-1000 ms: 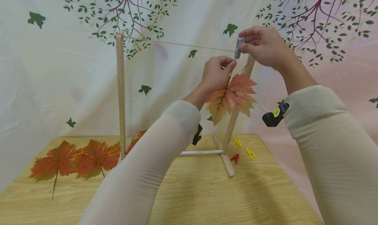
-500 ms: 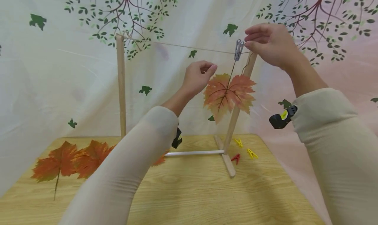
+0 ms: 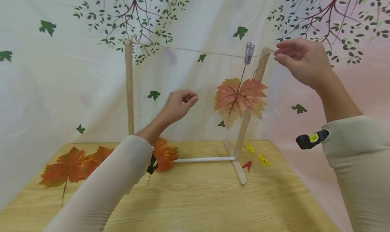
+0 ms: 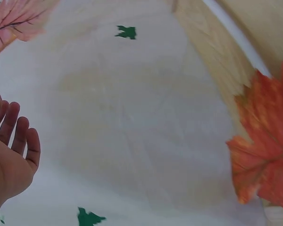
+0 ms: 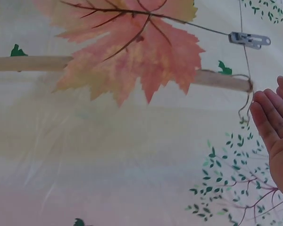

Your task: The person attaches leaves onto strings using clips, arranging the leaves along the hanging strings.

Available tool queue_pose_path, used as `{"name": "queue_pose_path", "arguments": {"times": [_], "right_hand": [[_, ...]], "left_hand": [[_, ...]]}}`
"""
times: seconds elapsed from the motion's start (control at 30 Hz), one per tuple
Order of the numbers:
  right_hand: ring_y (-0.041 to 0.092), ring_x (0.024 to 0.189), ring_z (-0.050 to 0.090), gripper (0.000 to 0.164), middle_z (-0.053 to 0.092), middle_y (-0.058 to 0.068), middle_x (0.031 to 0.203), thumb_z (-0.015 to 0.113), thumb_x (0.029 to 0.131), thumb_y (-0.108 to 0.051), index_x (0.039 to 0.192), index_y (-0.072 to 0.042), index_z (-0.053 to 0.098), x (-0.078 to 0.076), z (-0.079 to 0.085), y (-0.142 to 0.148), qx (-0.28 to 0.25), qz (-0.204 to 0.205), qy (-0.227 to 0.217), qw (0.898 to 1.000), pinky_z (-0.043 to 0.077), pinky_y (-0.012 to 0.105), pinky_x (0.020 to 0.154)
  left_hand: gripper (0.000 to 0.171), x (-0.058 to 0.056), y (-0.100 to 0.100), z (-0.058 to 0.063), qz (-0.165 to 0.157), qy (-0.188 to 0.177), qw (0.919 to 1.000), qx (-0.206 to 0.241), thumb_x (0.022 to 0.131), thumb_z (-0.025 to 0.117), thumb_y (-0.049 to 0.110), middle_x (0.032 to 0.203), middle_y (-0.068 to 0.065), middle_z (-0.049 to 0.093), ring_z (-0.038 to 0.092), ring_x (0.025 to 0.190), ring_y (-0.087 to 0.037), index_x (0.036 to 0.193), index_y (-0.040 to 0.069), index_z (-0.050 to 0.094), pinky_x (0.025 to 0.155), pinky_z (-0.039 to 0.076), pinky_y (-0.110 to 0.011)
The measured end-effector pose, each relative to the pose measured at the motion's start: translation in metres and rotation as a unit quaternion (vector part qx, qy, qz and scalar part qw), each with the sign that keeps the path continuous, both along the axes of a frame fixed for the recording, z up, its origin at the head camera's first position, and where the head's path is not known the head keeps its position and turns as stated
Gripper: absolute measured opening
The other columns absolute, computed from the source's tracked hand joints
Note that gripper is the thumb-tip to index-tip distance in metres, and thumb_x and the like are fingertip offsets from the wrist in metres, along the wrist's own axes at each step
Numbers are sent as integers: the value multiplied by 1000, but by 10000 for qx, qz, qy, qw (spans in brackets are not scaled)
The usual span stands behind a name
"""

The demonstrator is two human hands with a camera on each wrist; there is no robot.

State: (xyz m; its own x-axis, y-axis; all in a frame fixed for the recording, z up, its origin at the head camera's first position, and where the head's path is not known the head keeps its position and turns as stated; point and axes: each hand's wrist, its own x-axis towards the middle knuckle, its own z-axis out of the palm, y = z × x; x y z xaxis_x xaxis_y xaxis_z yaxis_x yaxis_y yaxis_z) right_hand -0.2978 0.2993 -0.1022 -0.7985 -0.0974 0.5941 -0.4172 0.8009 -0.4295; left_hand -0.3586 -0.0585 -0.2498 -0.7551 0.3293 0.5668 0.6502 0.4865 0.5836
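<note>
An orange-pink artificial maple leaf (image 3: 239, 96) hangs by its stem from a grey clothespin (image 3: 249, 54), which is clipped on the thin string (image 3: 201, 51) near the right post (image 3: 254, 79). My right hand (image 3: 307, 61) is just right of the post's top, fingers loosely bent, fingertips close to the string's loose end; the right wrist view shows nothing in its grasp. My left hand (image 3: 179, 105) is in mid-air left of the hanging leaf, fingers relaxed and holding nothing. In the left wrist view, its fingers (image 4: 20, 134) show loosely curled.
Several orange maple leaves (image 3: 71, 166) lie on the wooden table (image 3: 195, 198) at the left, some behind my left sleeve. Two yellow clothespins (image 3: 263, 160) and a red clothespin (image 3: 247, 165) lie beside the right foot (image 3: 239, 171). A white bar (image 3: 204, 159) joins the stand low down.
Both hands have let go: the left of the leaf's stem, the right of the grey clothespin. The left hand has moved left and down, the right hand rightward past the post. The leaf now hangs freely.
</note>
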Motion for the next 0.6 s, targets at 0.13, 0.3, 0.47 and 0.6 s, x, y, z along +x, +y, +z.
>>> {"name": "queue_pose_path", "arguments": {"times": [0.13,0.3,0.47,0.6], "right_hand": [[-6,99,61,44,69,6,127,63,102,-36,139,-12,62,0,-19,18,-85,-42,-29,10000,47,10,83],[-10,95,58,45,68,14,128,61,103,-38,140,-11,61,-2,-49,40,49,-207,-180,9996,46,6,78],[-14,87,58,45,70,17,121,62,103,-37,137,-8,62,-3,-86,59,13,-168,-389,9991,47,8,68],[-17,85,56,44,70,21,120,61,104,-37,135,-6,62,-4,-117,73,46,-149,-565,9983,46,7,68]], "left_hand": [[26,4,-19,-22,-95,-186,9995,-224,105,61,25,106,-5,74,64,90,-21,120,6,73,78,54,-36],[24,11,-39,-50,-327,-306,9967,-677,105,61,22,104,-5,73,63,90,-20,118,6,73,78,54,-37],[23,17,-61,-76,-533,-383,9913,-1142,105,62,17,100,-6,72,63,87,-20,116,2,74,79,54,-36],[21,21,-80,-92,-583,-603,9896,-1167,104,62,15,102,-6,73,64,88,-19,116,1,74,80,55,-36]]}}
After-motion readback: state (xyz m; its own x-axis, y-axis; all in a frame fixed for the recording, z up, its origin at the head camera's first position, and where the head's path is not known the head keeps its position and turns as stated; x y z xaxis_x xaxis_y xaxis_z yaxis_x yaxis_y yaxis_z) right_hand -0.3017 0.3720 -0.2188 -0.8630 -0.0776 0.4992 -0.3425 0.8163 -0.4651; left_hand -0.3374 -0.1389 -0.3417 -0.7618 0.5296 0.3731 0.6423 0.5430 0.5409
